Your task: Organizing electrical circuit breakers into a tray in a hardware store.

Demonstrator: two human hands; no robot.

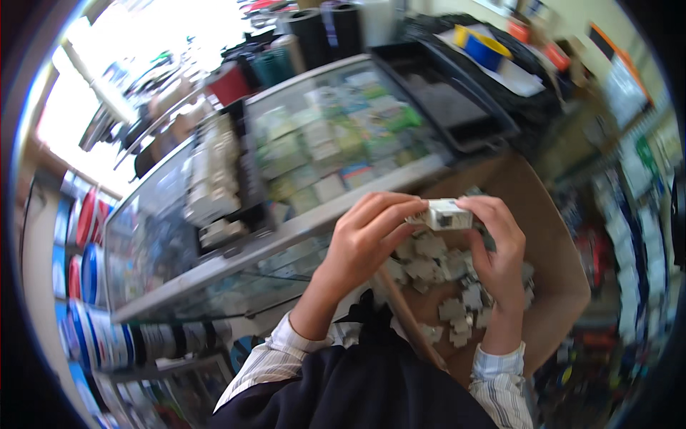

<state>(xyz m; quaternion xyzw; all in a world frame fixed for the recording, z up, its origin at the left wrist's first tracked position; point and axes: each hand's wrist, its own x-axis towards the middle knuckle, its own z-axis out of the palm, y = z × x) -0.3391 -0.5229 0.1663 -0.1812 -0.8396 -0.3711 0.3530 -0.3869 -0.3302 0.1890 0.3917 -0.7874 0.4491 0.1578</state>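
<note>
Between my two hands is a small white block-shaped device (450, 214), perhaps a circuit breaker, held over an open cardboard box. My left hand (370, 230) grips its left end, together with what looks like another pale piece partly hidden by the fingers. The fingertips of my right hand (496, 236) are on its right end. Below, many similar off-white pieces (461, 311) lie loose in the cardboard box (557, 257). On the glass counter to the left, a row of joined off-white pieces (214, 171) stands in a black tray (249, 161).
A glass display counter (214, 271) with small packets inside runs along the left. An empty-looking black plastic tray (439, 96) lies on its far end. Behind it are tape rolls (482, 48) on black plastic. Large cable spools (96, 332) stand at lower left; stocked shelves (638, 241) are at right.
</note>
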